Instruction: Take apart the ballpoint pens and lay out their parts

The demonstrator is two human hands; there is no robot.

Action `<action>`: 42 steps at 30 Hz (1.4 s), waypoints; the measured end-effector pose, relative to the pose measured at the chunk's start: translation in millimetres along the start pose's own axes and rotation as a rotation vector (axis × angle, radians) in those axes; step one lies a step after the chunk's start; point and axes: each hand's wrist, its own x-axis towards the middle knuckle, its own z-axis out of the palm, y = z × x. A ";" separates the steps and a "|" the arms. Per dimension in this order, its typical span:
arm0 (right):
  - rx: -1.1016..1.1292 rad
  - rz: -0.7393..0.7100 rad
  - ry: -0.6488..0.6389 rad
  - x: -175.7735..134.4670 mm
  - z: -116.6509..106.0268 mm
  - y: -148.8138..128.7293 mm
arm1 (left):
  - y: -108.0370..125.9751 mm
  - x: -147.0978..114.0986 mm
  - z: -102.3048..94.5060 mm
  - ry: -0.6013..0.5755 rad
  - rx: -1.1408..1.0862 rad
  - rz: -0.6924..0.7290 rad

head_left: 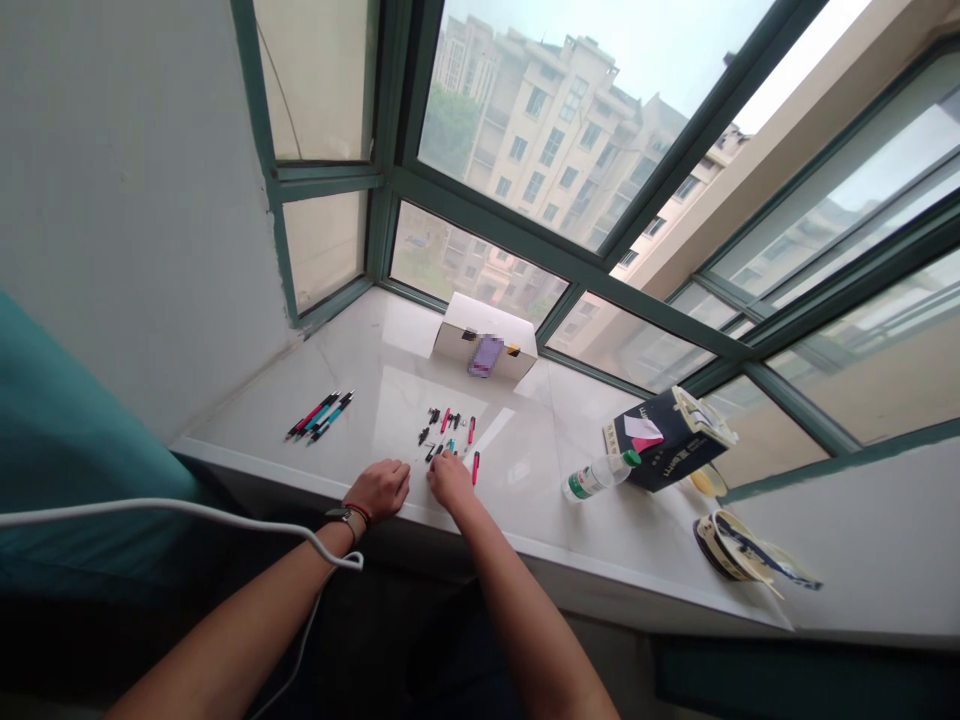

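Note:
My left hand (379,490) rests on the white sill near its front edge, fingers curled closed. Anything inside that curl is hidden. Among small pen parts (454,422), my right hand (451,482) reaches down with its fingertips pressed together; what they grip is too small and covered to make out. The parts include short pink barrels (476,468) and several black pieces (424,436), with a bit of teal close to the fingertips. Further left, several whole pens (320,416) in red, teal and black lie side by side, apart from both hands.
A white box (517,361) with a purple phone-like item (486,356) on its front stands by the window. To the right are a plastic bottle (592,480), a dark carton (664,440) and a tipped container (739,548). A white cable (195,506) crosses my left forearm.

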 end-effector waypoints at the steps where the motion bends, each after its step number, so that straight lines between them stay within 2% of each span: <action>1: -0.024 -0.027 -0.020 0.6 -1.1 -1.7 | -0.2 0.0 0.1 0.001 -0.005 0.001; 8: -0.070 -0.093 -0.116 3.9 1.2 -14.9 | 0.1 -0.3 -1.0 -0.010 -0.020 -0.004; 10: -0.054 -0.099 -0.095 2.8 2.2 -17.2 | 0.2 -0.5 -1.3 -0.009 -0.021 -0.006; 13: 0.044 -0.075 0.003 -2.7 1.9 -16.8 | -0.1 -0.6 -1.3 -0.003 -0.015 -0.005; 16: 0.229 -0.002 0.116 -11.2 1.2 -8.3 | -0.8 -0.4 -1.2 -0.005 -0.011 0.005; 20: 0.549 0.150 0.248 -21.6 4.2 17.3 | -1.3 -0.3 -1.2 -0.009 -0.008 0.010; 24: 0.955 0.346 0.256 -27.0 12.8 49.7 | -0.9 -0.9 -1.3 -0.017 0.008 0.005; 27: 1.143 0.392 0.320 -26.6 20.3 70.5 | -0.4 -1.3 -1.5 -0.021 0.012 0.001; 30: 1.204 0.394 0.405 -22.7 26.7 84.4 | 0.1 -1.1 -2.0 -0.022 0.007 -0.006; 37: 1.334 0.360 0.479 -12.4 36.5 96.5 | 0.9 0.0 -3.1 -0.030 -0.007 -0.017; 42: 1.200 0.315 0.472 -10.5 32.1 101.4 | 1.3 0.2 -3.2 -0.042 0.013 -0.018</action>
